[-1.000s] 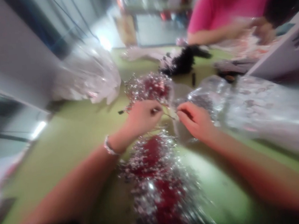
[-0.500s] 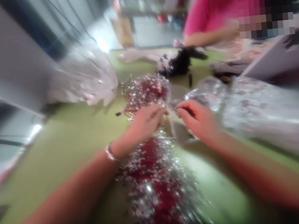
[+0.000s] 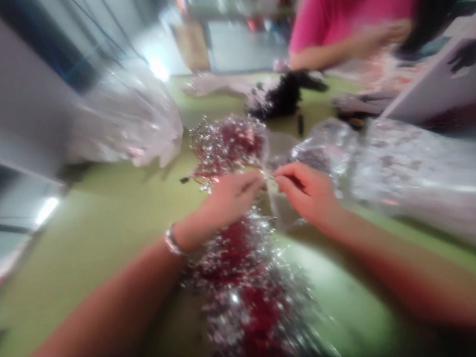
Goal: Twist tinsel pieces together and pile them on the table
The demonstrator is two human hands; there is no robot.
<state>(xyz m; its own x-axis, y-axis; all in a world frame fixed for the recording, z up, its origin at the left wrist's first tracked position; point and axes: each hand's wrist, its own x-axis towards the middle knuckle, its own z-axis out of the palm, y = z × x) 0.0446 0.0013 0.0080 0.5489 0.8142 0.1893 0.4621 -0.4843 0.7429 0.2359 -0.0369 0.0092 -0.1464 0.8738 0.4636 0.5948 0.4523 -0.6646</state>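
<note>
A red and silver tinsel garland runs from the near table edge up under my hands, with a tinsel bunch beyond them. My left hand, a bracelet at its wrist, is closed over the garland's middle; what its fingertips pinch is blurred. Close by on the right, my right hand is pinched, thumb against forefinger, on something too small to name. A clear plastic bag lies between and behind the hands. Left of the tinsel bunch, a thin red wire ends in a small black tip.
White plastic bags lie at the back left and on the right. A black fluffy bundle rests at the back of the green table. Across it sits a person in a pink shirt, hands over pale material.
My right hand has moved slightly left, closer to my left hand. The whole view has shifted a little; the garland lies as before.
</note>
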